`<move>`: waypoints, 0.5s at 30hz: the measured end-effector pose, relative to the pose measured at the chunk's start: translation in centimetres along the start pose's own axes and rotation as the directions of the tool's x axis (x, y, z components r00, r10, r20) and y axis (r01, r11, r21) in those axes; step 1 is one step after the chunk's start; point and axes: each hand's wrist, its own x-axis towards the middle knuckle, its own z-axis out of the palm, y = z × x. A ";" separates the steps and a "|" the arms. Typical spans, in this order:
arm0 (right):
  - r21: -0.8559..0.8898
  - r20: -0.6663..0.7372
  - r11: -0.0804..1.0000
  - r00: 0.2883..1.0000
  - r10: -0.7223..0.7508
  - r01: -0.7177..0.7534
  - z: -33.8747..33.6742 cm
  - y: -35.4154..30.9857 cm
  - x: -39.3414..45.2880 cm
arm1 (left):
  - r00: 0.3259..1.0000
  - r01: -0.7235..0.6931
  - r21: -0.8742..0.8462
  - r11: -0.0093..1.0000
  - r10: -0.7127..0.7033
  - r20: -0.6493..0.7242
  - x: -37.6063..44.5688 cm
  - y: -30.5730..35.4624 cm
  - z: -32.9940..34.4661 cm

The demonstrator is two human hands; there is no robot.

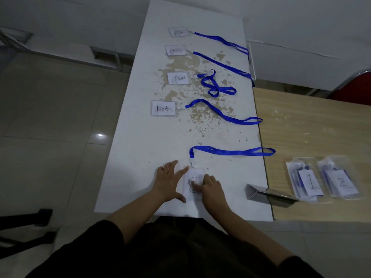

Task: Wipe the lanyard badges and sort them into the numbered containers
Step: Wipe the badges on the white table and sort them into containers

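Both forearms are seen reaching from dark sleeves onto the white surface. On the left hand the grip is spread, fingers straight and pressed flat on the surface along the left edge of the nearest badge. On the right hand the grip is curled over the middle of that badge; a whitish patch is seen under the fingertips, but it cannot be told whether anything is pinched there. A blue lanyard is clipped to the badge's top and laid out to the right. Four more scribbled badges with blue lanyards are lined up farther along the surface. On the wooden surface to the right, two clear containers labelled 1 and 2 are set side by side, lanyards inside, beside a metal stand.
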 end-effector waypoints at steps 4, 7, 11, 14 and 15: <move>0.014 0.055 0.998 0.997 -0.062 0.061 1.0 -0.5 -1.0 | 1.000 -0.006 0.010 1.000 0.006 0.003 0.0 -0.1 -0.2; 0.007 0.019 0.993 0.993 -0.116 0.116 0.9 1.0 -1.6 | 0.999 -0.027 0.009 1.000 0.027 0.022 0.1 -0.5 -0.5; 0.074 0.017 0.997 0.999 0.032 -0.034 0.0 0.6 0.3 | 1.000 -0.009 -0.058 0.998 0.009 0.005 0.2 -0.5 -1.0; 0.003 0.066 0.995 0.993 -0.098 0.098 0.9 0.2 -1.2 | 1.000 0.000 -0.031 1.000 0.000 0.001 0.2 0.0 -0.8; -0.007 0.056 0.991 0.989 -0.134 0.134 1.2 0.5 -1.8 | 1.000 0.000 -0.024 1.000 0.000 0.004 0.1 0.0 -0.8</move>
